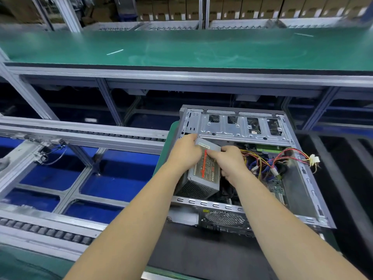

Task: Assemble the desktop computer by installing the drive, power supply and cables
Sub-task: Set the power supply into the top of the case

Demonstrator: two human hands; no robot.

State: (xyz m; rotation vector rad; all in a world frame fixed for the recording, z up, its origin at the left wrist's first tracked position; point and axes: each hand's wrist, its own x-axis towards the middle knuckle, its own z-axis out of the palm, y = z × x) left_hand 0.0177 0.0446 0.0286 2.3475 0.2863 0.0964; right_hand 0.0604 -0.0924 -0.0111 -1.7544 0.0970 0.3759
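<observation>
Our left hand (186, 151) curls over the far left edge of the grey metal box-shaped power supply (204, 174), gripping it, while our right hand (229, 161) grips its right side, fingers bent over the top face with the red-and-white label. The power supply sits tilted in the near left corner of the open silver steel computer case (302, 178), its long axis running from near to far, the perforated mesh end facing us and the far end lifted toward the silver stamped drive bracket (240, 126). A bundle of red, yellow and black cables (282, 157) trails right from it across the case, ending in white plastic connectors (314, 159) over the right wall. The case rests on a black mat (201, 253), just beside a grey roller conveyor rail (80, 134).
</observation>
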